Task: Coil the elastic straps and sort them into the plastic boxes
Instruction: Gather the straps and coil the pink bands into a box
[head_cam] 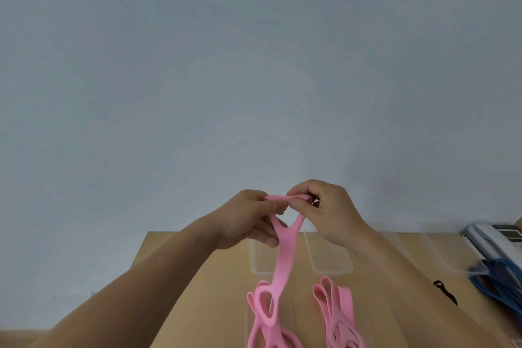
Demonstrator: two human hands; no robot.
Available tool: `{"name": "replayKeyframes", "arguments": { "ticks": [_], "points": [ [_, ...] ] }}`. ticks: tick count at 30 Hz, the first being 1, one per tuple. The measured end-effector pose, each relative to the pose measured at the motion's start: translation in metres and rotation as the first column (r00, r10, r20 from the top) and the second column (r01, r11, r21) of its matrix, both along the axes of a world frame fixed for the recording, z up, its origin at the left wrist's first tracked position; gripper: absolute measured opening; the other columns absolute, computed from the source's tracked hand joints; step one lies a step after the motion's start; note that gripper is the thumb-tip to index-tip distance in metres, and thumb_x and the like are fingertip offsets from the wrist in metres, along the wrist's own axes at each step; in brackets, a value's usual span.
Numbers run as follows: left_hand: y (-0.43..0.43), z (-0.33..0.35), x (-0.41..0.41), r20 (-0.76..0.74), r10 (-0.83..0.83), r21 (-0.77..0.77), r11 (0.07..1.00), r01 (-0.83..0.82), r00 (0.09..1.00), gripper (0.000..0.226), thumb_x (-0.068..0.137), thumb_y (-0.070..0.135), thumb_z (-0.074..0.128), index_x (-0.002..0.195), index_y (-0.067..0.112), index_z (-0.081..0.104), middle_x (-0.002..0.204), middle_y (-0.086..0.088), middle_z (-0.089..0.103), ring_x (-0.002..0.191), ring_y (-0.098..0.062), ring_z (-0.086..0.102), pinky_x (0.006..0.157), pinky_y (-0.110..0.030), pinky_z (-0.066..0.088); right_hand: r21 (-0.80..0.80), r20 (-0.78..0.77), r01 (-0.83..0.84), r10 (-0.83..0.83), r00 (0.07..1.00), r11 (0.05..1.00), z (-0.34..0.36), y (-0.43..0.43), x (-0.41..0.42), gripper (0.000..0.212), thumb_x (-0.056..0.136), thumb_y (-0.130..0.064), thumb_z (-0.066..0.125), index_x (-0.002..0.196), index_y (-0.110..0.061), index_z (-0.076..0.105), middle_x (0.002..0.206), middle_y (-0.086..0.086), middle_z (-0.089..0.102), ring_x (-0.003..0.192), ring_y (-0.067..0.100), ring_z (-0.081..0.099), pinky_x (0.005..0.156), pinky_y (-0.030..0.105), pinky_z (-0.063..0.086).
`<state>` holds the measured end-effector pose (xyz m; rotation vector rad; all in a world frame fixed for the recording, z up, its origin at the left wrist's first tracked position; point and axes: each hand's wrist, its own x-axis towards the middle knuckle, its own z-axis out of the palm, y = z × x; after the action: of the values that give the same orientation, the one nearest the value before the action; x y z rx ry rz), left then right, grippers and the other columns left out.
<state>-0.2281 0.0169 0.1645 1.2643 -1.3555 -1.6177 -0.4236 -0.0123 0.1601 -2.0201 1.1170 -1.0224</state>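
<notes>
Both hands are raised in the lower middle of the frame, in front of a plain blue-grey wall [254, 65]. The left hand [248, 217] and the right hand [330, 212] sit close together, and each pinches the top end of a pink elastic strap [285, 257]. The left fingers [255, 198] and the right fingers [299, 191] are curled narrow around a short, flat stretch of the band held between them.

Below that stretch the strap forms a small loop. It then hangs down as one band to the wooden bench [197, 291], where its lower loops lie in a loose heap at the bottom edge of the frame.

A second pink strap [337, 311] lies uncoiled on the bench just to the right of that heap, apart from it. Behind the two straps stand two clear plastic boxes side by side, the left box [261, 272] and the right box [330, 260].

At the lower right edge lies a bundle of blue straps [497, 282]; whether it sits inside a clear box cannot be told. A white device [491, 237] stands just above the bundle. A small black cord [446, 291] lies on the bench between the pink straps and the blue ones.
</notes>
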Motion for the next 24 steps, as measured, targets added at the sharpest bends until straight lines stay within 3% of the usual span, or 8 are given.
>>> {"name": "replayKeyframes", "arguments": {
  "ticks": [7,12,15,19,24],
  "points": [
    [0.001,0.009,-0.003,-0.161,0.06,0.038,0.998,-0.055,0.985,0.018,0.094,0.013,0.061,0.1,-0.002,0.066,0.093,-0.023,0.07,0.075,-0.029,0.07,0.065,-0.031,0.057,-0.299,-0.087,-0.022,-0.004,0.996,0.954,-0.002,0.003,-0.002,0.015,0.085,-0.004,0.072,0.091,-0.018,0.075,0.081,-0.014,0.064,0.073,0.005,0.06,0.065,0.012,0.044],
    [0.002,0.009,-0.007,-0.147,0.096,0.028,0.995,-0.093,0.984,0.015,0.094,0.012,0.063,0.095,-0.003,0.065,0.091,-0.023,0.072,0.074,-0.029,0.068,0.064,-0.03,0.058,-0.425,-0.132,-0.031,-0.029,0.991,0.904,-0.008,0.004,-0.005,0.013,0.085,-0.008,0.073,0.091,-0.019,0.075,0.081,-0.014,0.063,0.075,0.008,0.058,0.064,0.018,0.045],
    [0.002,0.008,-0.007,-0.142,0.132,-0.03,0.99,-0.138,0.981,0.014,0.09,0.005,0.068,0.098,-0.005,0.065,0.093,-0.023,0.073,0.082,-0.03,0.07,0.071,-0.032,0.059,-0.269,-0.021,-0.019,0.014,1.0,0.963,-0.011,0.005,-0.009,0.014,0.085,-0.014,0.074,0.089,-0.027,0.073,0.083,-0.015,0.065,0.078,0.012,0.061,0.061,0.02,0.045],
    [0.003,0.006,-0.011,-0.107,0.172,-0.156,0.97,-0.187,0.979,0.021,0.083,-0.001,0.074,0.1,-0.008,0.064,0.089,-0.021,0.071,0.08,-0.03,0.072,0.07,-0.029,0.057,0.025,0.156,-0.064,0.059,0.986,0.998,-0.011,0.008,-0.011,0.008,0.087,-0.029,0.074,0.093,-0.033,0.071,0.088,-0.007,0.07,0.077,0.014,0.065,0.07,0.025,0.055],
    [0.003,0.002,-0.016,-0.01,0.231,-0.357,0.908,-0.22,0.973,0.012,0.083,-0.001,0.073,0.092,0.0,0.066,0.082,-0.014,0.071,0.073,-0.028,0.07,0.069,-0.031,0.057,0.127,0.205,-0.056,0.03,0.978,0.99,-0.01,0.008,-0.009,0.008,0.092,-0.021,0.068,0.099,-0.024,0.067,0.072,-0.006,0.071,0.058,0.012,0.066,0.059,0.023,0.053]
  ]
}}
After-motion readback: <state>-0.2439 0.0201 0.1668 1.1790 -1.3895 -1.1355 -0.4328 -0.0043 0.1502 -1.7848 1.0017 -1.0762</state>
